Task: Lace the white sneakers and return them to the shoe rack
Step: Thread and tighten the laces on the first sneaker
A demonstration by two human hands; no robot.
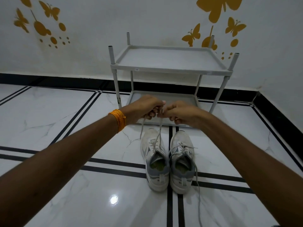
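I judge the lacing step is in hand. My left hand (146, 108) and right hand (178, 113) are both pinched shut on the lace (158, 136) of the left sneaker (155, 159), drawn up taut. Next: even the ends, then tie. The right sneaker (181, 163) sits beside it on the floor (65, 128), lace trailing loose. Both are worn, greyish-white, just before the shoe rack (170, 69).

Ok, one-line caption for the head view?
Both hands, left and right, pull the left sneaker's laces taut before the shoe rack.
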